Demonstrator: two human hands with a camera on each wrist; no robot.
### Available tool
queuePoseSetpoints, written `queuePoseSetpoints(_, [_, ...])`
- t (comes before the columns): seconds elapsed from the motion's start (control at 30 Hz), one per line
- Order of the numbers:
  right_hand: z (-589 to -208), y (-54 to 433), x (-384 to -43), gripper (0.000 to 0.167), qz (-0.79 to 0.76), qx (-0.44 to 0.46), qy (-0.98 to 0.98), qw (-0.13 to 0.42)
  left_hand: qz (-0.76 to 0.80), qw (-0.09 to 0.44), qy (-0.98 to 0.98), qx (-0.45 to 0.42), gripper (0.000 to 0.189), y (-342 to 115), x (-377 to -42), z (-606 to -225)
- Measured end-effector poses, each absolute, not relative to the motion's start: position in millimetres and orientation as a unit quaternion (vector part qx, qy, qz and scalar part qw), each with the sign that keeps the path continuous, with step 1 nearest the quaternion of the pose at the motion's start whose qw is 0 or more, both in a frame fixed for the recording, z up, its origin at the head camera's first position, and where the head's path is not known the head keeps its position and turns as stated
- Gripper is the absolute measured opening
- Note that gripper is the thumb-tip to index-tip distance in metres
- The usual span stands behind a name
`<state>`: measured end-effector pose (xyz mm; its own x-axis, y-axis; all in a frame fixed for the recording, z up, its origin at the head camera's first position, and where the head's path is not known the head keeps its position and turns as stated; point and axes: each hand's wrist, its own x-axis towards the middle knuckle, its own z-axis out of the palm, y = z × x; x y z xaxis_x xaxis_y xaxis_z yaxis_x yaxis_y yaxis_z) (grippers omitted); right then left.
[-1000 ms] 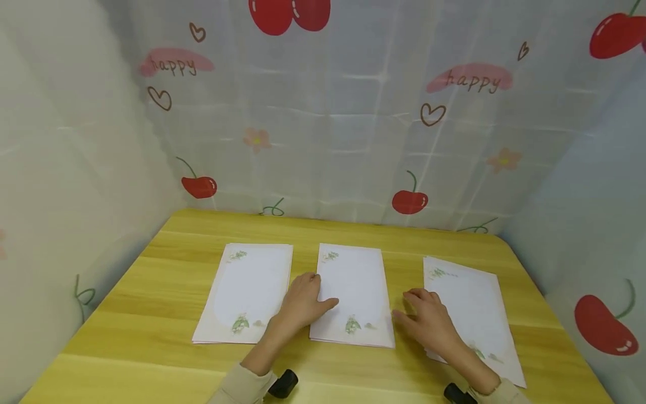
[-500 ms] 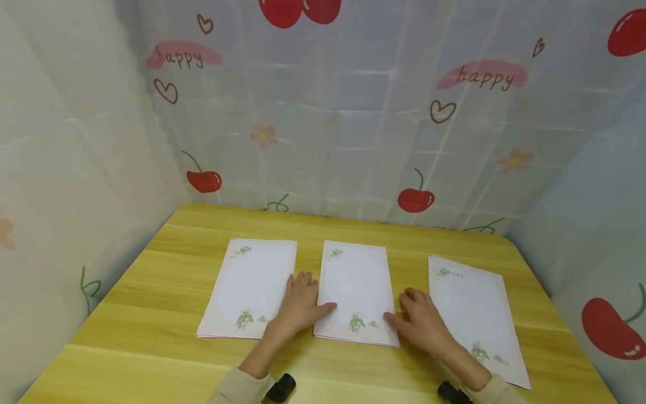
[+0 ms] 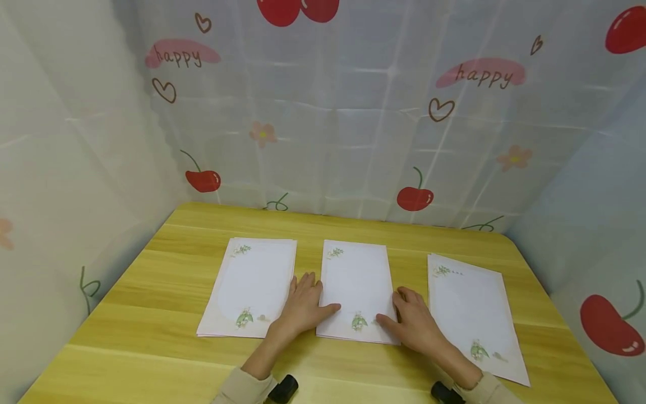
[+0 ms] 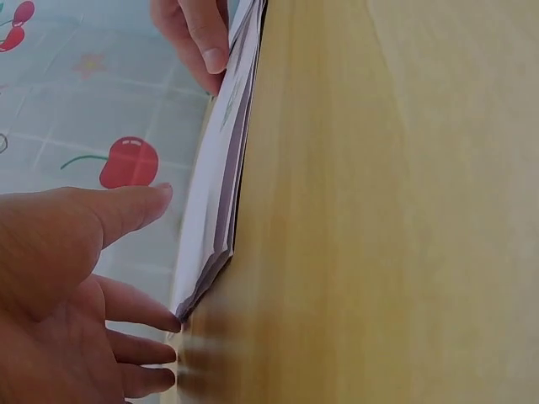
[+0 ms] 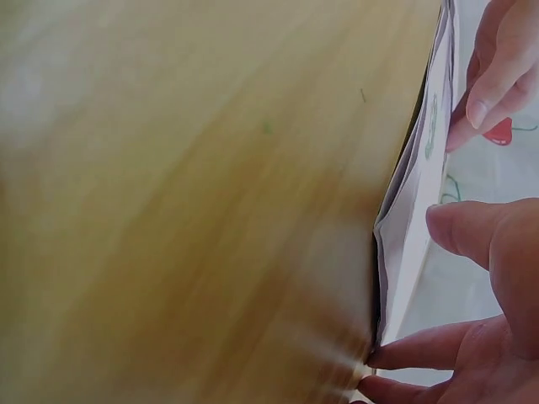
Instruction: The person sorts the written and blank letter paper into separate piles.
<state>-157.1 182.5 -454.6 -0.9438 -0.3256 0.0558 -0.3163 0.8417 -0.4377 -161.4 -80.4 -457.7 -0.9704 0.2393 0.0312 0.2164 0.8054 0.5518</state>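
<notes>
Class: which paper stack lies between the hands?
The middle white rectangular paper stack, between left hand and right hand; the left stack and right stack lie outside them.

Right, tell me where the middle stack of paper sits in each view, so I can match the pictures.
Head: the middle stack of paper lies just right of centre, in the lower half.
Left wrist: a thin slanted strip left of centre, reaching the top edge.
Right wrist: a thin slanted strip right of centre, reaching the top edge.
Shared landmark: the wooden table beneath it.
</notes>
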Motion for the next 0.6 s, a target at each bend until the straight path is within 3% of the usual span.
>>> queuePoseSetpoints(0.6, [-453.5, 180.2, -155.5, 0.060, -0.249, -0.171, 0.953, -0.013, 0.331, 0.013, 0.935, 0.130, 0.075, -80.0, -158.5, -448.7])
